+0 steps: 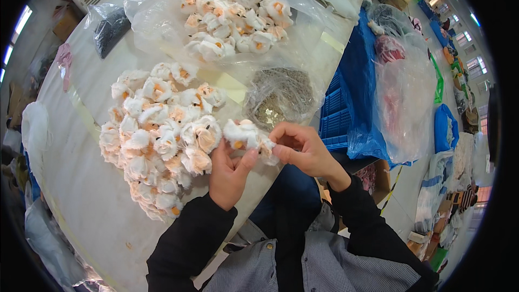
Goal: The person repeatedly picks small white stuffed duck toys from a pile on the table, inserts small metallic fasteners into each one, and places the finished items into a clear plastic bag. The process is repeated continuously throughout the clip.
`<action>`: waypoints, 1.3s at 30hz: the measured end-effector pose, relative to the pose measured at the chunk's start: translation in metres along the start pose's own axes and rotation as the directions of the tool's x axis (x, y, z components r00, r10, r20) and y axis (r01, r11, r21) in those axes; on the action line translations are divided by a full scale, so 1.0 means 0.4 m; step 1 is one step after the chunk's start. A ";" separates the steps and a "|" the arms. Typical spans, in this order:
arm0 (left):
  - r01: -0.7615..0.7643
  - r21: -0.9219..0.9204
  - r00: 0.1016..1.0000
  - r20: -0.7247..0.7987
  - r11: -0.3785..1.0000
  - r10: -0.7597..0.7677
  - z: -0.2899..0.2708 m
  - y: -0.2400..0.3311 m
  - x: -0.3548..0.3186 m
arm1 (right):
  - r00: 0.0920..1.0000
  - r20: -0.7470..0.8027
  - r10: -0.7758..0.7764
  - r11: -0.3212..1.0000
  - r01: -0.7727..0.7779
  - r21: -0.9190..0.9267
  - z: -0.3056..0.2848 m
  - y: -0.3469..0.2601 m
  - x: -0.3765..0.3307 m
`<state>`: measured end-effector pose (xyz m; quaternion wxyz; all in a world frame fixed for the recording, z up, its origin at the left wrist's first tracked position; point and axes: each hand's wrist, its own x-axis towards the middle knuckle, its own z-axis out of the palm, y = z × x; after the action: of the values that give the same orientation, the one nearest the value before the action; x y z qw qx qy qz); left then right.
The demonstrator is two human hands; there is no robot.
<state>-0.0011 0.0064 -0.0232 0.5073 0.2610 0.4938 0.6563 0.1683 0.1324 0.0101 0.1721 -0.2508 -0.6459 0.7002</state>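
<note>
Near the table's front edge, a small fluffy white and peach plush piece (241,134) with an orange patch is between my hands. My left hand (229,176) pinches its lower left side with thumb and fingers. At its right end, the thumb and forefinger of my right hand (308,150) close on the fluff. A large heap of similar plush pieces (154,124), with orange patches and small dark spots, lies just left of my left hand. Beyond my right hand sits a clear plastic bag (281,94) of small brownish-grey bits. My fingers hide part of the held piece.
More plush pieces (232,19) rest on clear plastic sheeting (157,19) at the far side of the pale table (86,184). A bag of dark material (112,31) lies far left. To the right stand blue crates (334,111) and a large plastic-wrapped bundle (403,103).
</note>
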 end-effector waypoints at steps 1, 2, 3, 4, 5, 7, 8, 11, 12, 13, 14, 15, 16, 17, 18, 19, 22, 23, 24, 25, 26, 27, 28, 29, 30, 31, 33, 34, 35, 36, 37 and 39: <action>0.079 0.011 0.997 0.025 0.997 -0.079 -0.007 0.005 0.002 | 0.999 0.035 0.004 0.999 -0.005 0.039 0.000 -0.006 -0.004; 0.156 0.024 0.986 0.048 0.987 -0.157 -0.020 0.014 0.005 | 1.000 0.024 0.013 0.998 -0.015 0.059 0.000 -0.005 -0.009; 0.160 0.021 0.986 0.045 0.987 -0.161 -0.024 0.011 0.003 | 1.000 0.016 0.021 0.997 -0.023 0.078 -0.001 -0.005 -0.012; 0.164 0.019 0.985 0.042 0.986 -0.164 -0.027 0.009 0.001 | 1.000 0.009 0.030 0.995 -0.030 0.096 -0.001 -0.005 -0.015; 0.097 0.003 0.995 0.015 0.995 -0.097 -0.027 -0.009 -0.007 | 0.999 -0.048 0.024 0.989 -0.017 0.145 0.001 -0.006 -0.018; 0.024 -0.020 0.998 -0.053 1.000 -0.025 -0.023 -0.030 -0.015 | 0.987 -0.160 0.024 0.970 0.016 0.241 0.006 -0.005 -0.026; 0.018 -0.028 0.996 -0.092 0.999 -0.021 -0.021 -0.036 -0.018 | 0.983 -0.182 0.014 0.957 0.040 0.287 0.004 0.000 -0.031; -0.083 0.065 0.986 -0.141 0.994 0.092 0.008 -0.023 -0.012 | 0.974 -0.225 -0.023 0.954 0.089 0.288 0.002 0.009 -0.039; -0.127 0.115 0.980 -0.142 0.985 0.143 0.017 -0.010 -0.012 | 0.965 -0.264 -0.008 0.958 0.083 0.275 0.006 0.012 -0.040; -0.115 0.097 0.985 -0.119 0.989 0.127 0.018 0.004 -0.015 | 0.953 -0.302 0.008 0.962 0.075 0.262 0.012 0.013 -0.038; -0.104 0.079 0.989 -0.094 0.991 0.111 0.014 0.019 -0.019 | 0.940 -0.340 0.023 0.966 0.067 0.249 0.017 0.015 -0.037; -0.091 0.062 0.993 -0.073 0.994 0.096 0.012 0.028 -0.023 | 0.931 -0.365 0.021 0.973 0.066 0.222 0.021 0.021 -0.034; -0.127 0.046 0.988 -0.080 0.991 0.131 0.018 0.030 -0.023 | 0.920 -0.390 0.018 0.979 0.064 0.195 0.024 0.029 -0.032; -0.216 0.162 0.974 -0.036 0.963 0.224 0.008 0.022 -0.021 | 0.910 -0.415 0.015 0.984 0.061 0.168 0.026 0.033 -0.032; -0.305 0.271 0.950 0.019 0.913 0.311 -0.010 0.009 -0.016 | 0.925 -0.380 0.025 0.990 0.030 0.137 0.027 0.033 -0.036; -0.390 0.371 0.918 0.084 0.843 0.388 -0.021 0.004 -0.014 | 0.938 -0.345 0.036 0.994 0.000 0.105 0.028 0.030 -0.040; -0.329 0.325 0.938 0.218 0.887 0.268 -0.010 0.031 -0.028 | 0.965 -0.261 0.026 0.995 -0.001 0.097 0.040 0.025 -0.048; -0.274 0.294 0.944 0.263 0.916 0.198 -0.002 0.036 -0.031 | 0.972 -0.236 0.014 0.994 0.012 0.110 0.047 0.023 -0.050; -0.191 0.238 0.963 0.235 0.952 0.135 0.012 0.029 -0.034 | 0.973 -0.230 -0.012 0.988 0.046 0.147 0.051 0.014 -0.048; -0.140 0.226 0.968 0.235 0.964 0.085 0.014 0.026 -0.037 | 0.965 -0.259 -0.031 0.988 0.069 0.138 0.055 0.012 -0.047; -0.088 0.214 0.971 0.236 0.973 0.036 0.015 0.023 -0.040 | 0.956 -0.288 -0.051 0.987 0.091 0.129 0.060 0.010 -0.045; -0.035 0.202 0.971 0.239 0.979 -0.015 0.015 0.021 -0.042 | 0.946 -0.317 -0.069 0.986 0.112 0.120 0.065 0.010 -0.044; -0.052 0.176 0.971 0.237 0.983 0.009 0.014 0.018 -0.043 | 0.940 -0.335 -0.070 0.990 0.106 0.092 0.069 0.012 -0.043; -0.069 0.150 0.972 0.235 0.986 0.032 0.013 0.016 -0.042 | 0.933 -0.352 -0.070 0.993 0.099 0.064 0.073 0.014 -0.042; -0.086 0.124 0.971 0.232 0.989 0.055 0.013 0.015 -0.041 | 0.926 -0.370 -0.072 0.995 0.092 0.037 0.077 0.019 -0.040; -0.057 0.104 0.974 0.225 0.993 0.033 0.014 0.019 -0.041 | 0.918 -0.387 -0.083 0.995 0.100 0.024 0.081 0.029 -0.038; -0.002 0.062 0.977 0.212 0.998 -0.011 0.016 0.031 -0.041 | 0.902 -0.419 -0.105 0.993 0.115 -0.002 0.091 0.056 -0.034; -0.002 0.048 0.979 0.202 0.999 -0.008 0.016 0.029 -0.043 | 0.896 -0.431 -0.102 0.994 0.113 -0.001 0.098 0.065 -0.034; -0.002 0.034 0.981 0.193 0.999 -0.004 0.017 0.027 -0.044 | 0.891 -0.443 -0.100 0.994 0.111 -0.001 0.105 0.072 -0.034; -0.002 0.019 0.983 0.182 1.000 -0.002 0.017 0.025 -0.045 | 0.886 -0.455 -0.096 0.994 0.107 -0.001 0.109 0.076 -0.035; -0.054 0.038 0.975 0.216 0.998 0.044 0.013 0.017 -0.041 | 0.879 -0.460 -0.124 0.992 0.102 -0.072 0.110 0.078 -0.035; -0.133 0.070 0.959 0.259 0.989 0.110 0.006 0.002 -0.031 | 0.866 -0.466 -0.182 0.973 0.089 -0.215 0.108 0.081 -0.037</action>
<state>0.0048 -0.0040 -0.0197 0.5134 0.3948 0.4357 0.6251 0.1581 0.0852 -0.0183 0.3526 -0.3862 -0.6611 0.5381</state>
